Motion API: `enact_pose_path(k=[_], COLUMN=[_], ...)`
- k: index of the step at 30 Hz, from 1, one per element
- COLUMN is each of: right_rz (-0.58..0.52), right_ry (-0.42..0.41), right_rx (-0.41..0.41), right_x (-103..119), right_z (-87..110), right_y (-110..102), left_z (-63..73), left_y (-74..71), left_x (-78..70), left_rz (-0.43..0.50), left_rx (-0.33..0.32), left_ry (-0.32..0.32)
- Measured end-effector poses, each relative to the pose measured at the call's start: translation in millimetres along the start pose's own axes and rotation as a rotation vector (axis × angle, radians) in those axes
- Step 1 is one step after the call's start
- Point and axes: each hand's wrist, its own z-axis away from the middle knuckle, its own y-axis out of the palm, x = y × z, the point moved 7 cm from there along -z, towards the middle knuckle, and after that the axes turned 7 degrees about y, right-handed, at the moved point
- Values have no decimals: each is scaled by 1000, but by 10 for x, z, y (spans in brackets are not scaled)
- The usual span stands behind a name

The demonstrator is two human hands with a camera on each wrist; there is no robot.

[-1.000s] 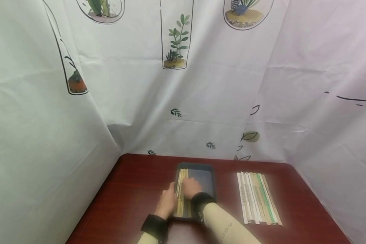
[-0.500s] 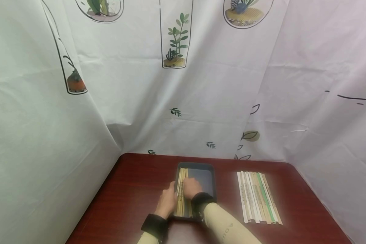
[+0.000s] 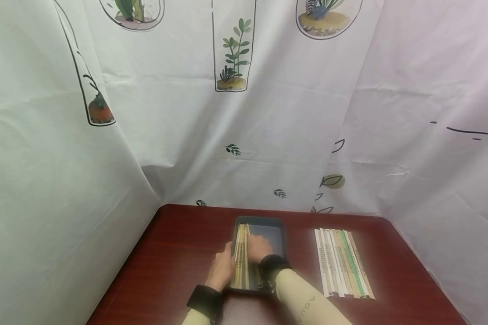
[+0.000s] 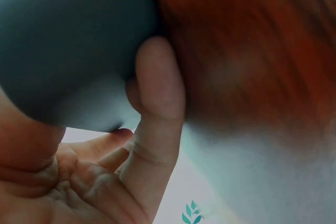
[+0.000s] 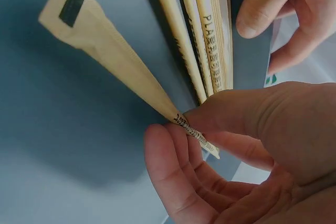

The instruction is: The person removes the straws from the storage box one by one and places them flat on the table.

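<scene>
Currently your right hand [image 3: 260, 249] is inside the tray [image 3: 284, 237], thumb and fingertips pinched on one wrapped straw [image 5: 128, 67]; seen from the right wrist, its wide end with a dark mark points between ten and eleven o'clock. Your left hand [image 3: 222, 267] has its thumb and fingers clamped on the tray's nine o'clock wall. Just inside that wall, a bundle [image 3: 239, 257] of straws lies lengthwise. Towards three o'clock, apart from the tray, a row [image 3: 341, 262] with one green strip rests on the table [image 3: 179, 253].
</scene>
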Motion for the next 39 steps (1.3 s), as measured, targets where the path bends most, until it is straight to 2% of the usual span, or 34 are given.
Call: enact_pose_path(k=[6, 12, 20, 29, 39], right_rz=[73, 112, 26, -47, -26], right_ry=[25, 45, 104, 125, 151], right_rx=[15, 25, 48, -17, -98], right_x=[-26, -53, -214, -437, -820], right_z=[33, 25, -24, 57, 132], right_y=[-163, -428, -784, -1147, -1248], left_z=[-8, -13, -15, 14, 22], left_y=[2, -42, -61, -34, -5], left_x=[-10, 9, 59, 34, 5], left_rz=[10, 8, -12, -8, -10], left_rx=[12, -5, 0, 12, 16], left_ry=[-20, -32, -43, -27, -23])
